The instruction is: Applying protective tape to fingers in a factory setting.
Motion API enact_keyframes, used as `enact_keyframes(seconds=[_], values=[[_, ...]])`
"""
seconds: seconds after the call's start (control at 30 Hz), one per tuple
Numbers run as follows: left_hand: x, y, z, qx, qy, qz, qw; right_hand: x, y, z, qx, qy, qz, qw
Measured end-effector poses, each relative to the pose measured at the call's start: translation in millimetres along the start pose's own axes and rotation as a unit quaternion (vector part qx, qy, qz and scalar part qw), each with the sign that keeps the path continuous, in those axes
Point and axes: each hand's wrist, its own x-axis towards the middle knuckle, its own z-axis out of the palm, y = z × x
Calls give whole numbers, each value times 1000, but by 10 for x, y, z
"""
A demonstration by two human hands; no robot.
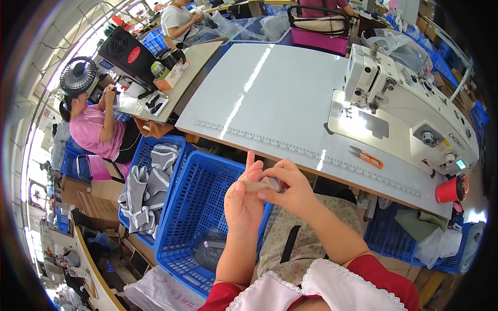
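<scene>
Both of my hands meet just off the table's front edge, above my lap. My right hand (pixel 292 187) is closed on a small roll of beige tape (pixel 272 183), pinched between thumb and fingers. My left hand (pixel 243 199) is held up with its fingers apart, one pointing upward. A beige strip lies along or around one left finger, beside the roll; whether it is still joined to the roll I cannot tell. On the table to the right lie orange-handled thread snips (pixel 367 157), apart from both hands.
A white sewing machine (pixel 404 98) stands on the pale table (pixel 270 98), with a printed ruler along the front edge. A red cup (pixel 450 189) is at the right corner. Blue baskets (pixel 174 228) stand at left, one with grey-white fabric pieces (pixel 150 189). A co-worker in pink (pixel 93 124) sits beyond.
</scene>
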Motion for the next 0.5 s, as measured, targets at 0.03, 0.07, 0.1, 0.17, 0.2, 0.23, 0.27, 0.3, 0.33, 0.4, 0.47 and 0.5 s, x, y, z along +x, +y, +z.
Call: enact_keyframes(seconds=[0.03,0.07,0.1,0.17,0.2,0.23,0.27,0.3,0.33,0.4,0.47,0.5], values=[[3,1,-9,0,-1,0,1000,-9,-11,-5,22,-14,31,999],[5,-1,-25,27,-29,14,999,-4,-10,-24,22,-14,31,999],[8,-2,-38,55,-57,29,996,1,-9,-58,73,-45,88,992],[17,2,-50,73,-74,27,994,6,-39,-84,123,-75,145,979],[17,2,-49,89,-92,25,991,7,-69,-82,133,-50,133,981],[7,-7,-51,90,-93,25,991,7,-83,-81,142,-25,121,982],[-4,-25,-54,97,-112,28,989,12,-69,-93,142,-24,120,982],[-17,-37,-56,104,-131,31,986,15,-42,-108,192,-52,129,971],[-29,-18,-70,104,-131,30,985,16,-23,-129,242,-80,137,957],[-47,68,-136,256,-196,72,944,35,-62,-227,266,-123,165,942],[-24,169,-102,335,-221,84,912,25,-59,-275,290,-164,192,923],[-15,215,-75,411,-244,96,873,15,-36,-281,372,-163,202,892]])
